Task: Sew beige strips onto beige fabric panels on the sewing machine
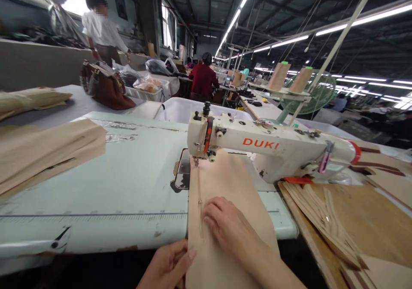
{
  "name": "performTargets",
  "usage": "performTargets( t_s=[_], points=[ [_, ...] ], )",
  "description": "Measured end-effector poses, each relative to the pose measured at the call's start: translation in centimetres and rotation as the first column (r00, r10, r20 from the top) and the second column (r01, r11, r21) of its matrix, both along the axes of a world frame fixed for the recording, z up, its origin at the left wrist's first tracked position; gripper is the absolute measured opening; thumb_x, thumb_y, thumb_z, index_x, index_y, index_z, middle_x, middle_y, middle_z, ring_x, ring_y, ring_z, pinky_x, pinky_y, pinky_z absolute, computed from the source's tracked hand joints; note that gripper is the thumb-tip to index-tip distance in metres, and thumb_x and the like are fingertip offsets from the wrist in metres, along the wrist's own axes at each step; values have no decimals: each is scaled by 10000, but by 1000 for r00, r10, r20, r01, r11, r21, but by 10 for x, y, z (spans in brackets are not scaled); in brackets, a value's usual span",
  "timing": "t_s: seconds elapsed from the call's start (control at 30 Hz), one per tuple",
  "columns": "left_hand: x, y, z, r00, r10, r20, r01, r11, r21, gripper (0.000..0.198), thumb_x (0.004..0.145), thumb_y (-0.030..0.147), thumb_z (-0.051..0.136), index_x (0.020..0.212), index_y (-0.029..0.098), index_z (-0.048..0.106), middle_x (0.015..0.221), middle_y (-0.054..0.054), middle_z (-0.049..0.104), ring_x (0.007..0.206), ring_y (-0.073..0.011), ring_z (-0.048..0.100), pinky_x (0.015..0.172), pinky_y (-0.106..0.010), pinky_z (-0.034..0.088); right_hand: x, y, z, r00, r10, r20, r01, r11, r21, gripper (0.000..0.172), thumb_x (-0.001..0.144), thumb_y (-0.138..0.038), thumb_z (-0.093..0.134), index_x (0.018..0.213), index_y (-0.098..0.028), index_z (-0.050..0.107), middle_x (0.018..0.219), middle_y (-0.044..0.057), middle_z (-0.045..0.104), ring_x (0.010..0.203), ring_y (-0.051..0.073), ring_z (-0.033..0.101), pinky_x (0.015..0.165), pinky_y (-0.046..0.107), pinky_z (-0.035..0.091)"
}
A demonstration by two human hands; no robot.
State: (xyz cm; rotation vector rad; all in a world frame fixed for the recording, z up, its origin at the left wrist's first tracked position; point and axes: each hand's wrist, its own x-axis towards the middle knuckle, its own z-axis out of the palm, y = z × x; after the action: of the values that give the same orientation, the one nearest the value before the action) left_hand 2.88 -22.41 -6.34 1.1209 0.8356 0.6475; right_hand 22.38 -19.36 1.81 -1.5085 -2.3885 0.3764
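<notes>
A long beige fabric piece (238, 186) lies under the needle area of a white sewing machine (234, 136) and hangs over the table's front edge. A narrow strip like a zipper, with a small metal pull (200, 202), runs along its left side. My right hand (228, 224) rests on the fabric, palm down with fingers bent, just right of the pull. Lower down, my left hand (172, 263) pinches the fabric's left edge between thumb and fingers, in front of the table edge.
Beige pieces (48, 151) are stacked on the pale green table (138, 173) at left. A wooden board (370, 211) with curved strips (325, 220) stands at right. Behind are a white bin (174, 107), a brown bag (104, 87), thread cones (279, 76) and two people.
</notes>
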Motion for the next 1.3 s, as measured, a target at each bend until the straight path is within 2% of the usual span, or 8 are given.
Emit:
performTargets(
  t_s=[0.23,0.5,0.73,0.87,0.97,1.03,1.17,1.3],
  points=[
    [1,1,5,997,74,4,-74,989,125,527,877,681,595,801,159,611,654,-8,583,552,-152,615,535,-246,560,-2,12,-9,991,93,96,-104,988,118,250,990,-124,479,1182,-223,606,1071,66,586,1015,210,526,867,333,495],
    [2,-5,11,994,110,16,-111,992,54,562,854,715,596,843,154,630,656,-15,615,547,-167,639,540,-262,572,-14,2,-16,959,-187,-214,206,976,67,195,992,-212,477,1174,-192,544,1103,82,533,950,196,576,874,356,533],
    [5,-6,19,991,134,29,-136,988,78,522,864,675,618,812,155,616,640,6,578,518,-137,603,502,-232,551,-5,19,-11,979,-36,-201,46,998,46,315,954,-78,434,1166,-194,635,1148,83,581,1087,187,571,986,344,493],
    [3,-6,22,996,93,15,-93,995,24,540,861,686,609,817,147,610,620,-26,647,493,-144,628,492,-220,536,-2,-4,0,980,-20,-198,22,1000,7,326,971,-150,473,1274,-176,593,1265,103,596,1203,196,547,1069,372,455],
    [4,-7,21,995,92,38,-91,996,-24,569,827,711,625,800,142,622,548,-22,628,428,-138,601,441,-210,506,-4,-40,-9,979,156,-134,-161,986,-33,829,841,-387,726,1528,-157,323,1530,145,405,1422,276,366,1192,472,326],
    [4,-7,19,993,113,43,-112,993,-37,571,830,712,619,784,143,627,496,-4,590,381,-124,563,391,-190,458,-7,-58,-24,967,244,-69,-245,970,-3,1058,755,-330,797,1584,-138,167,1597,162,283,1484,316,249,1230,536,224],
    [-1,-7,15,992,120,39,-118,992,-45,569,872,685,589,750,132,643,478,2,569,353,-106,536,348,-164,387,-11,-60,-38,977,157,-143,-147,986,77,707,889,-48,495,1554,-162,284,1525,124,428,1439,230,358,1206,480,310],
    [-15,-8,7,988,155,4,-154,987,-37,623,883,705,561,861,101,711,601,-44,665,473,-146,644,430,-198,490,-9,-43,-13,929,-45,-368,14,996,-88,344,1059,-267,341,1221,-207,639,1204,61,681,1137,174,626,1026,336,487]
  ],
)
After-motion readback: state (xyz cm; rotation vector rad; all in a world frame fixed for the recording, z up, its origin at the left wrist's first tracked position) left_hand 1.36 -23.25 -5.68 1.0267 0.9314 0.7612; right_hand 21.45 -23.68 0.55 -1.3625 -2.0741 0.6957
